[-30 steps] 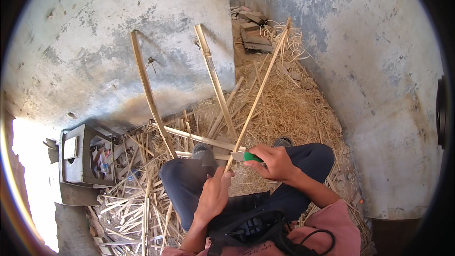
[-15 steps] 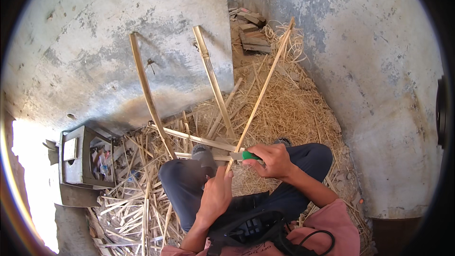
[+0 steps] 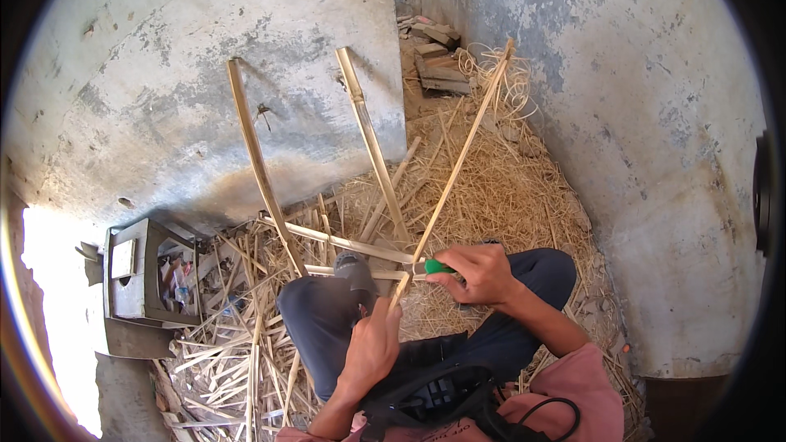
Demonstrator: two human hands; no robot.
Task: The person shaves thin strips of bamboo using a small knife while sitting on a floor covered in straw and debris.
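Observation:
My left hand [image 3: 372,349] is closed round the near end of a long bamboo strip [image 3: 462,164], which slants up and away to the right. In my right hand [image 3: 478,274] is a knife with a green handle [image 3: 439,267], its fingers wrapped round the grip. The short blade lies beside or against the strip just beyond my left hand; whether it touches is too small to tell. Under the strip, split bamboo lengths [image 3: 354,244] cross near my foot.
Two bamboo slats [image 3: 368,135] lean on the peeling wall [image 3: 311,24]. Shavings [image 3: 508,188] cover the floor ahead, and cut strips [image 3: 221,368] lie heaped at the left. A grey box-like casing [image 3: 139,274] stands by the bright opening. Bricks [image 3: 442,74] are piled in the far corner.
My right hand has shifted slightly to the right with the knife, and less of the blade shows. The strip's middle has moved a little right; my left hand stays almost in place.

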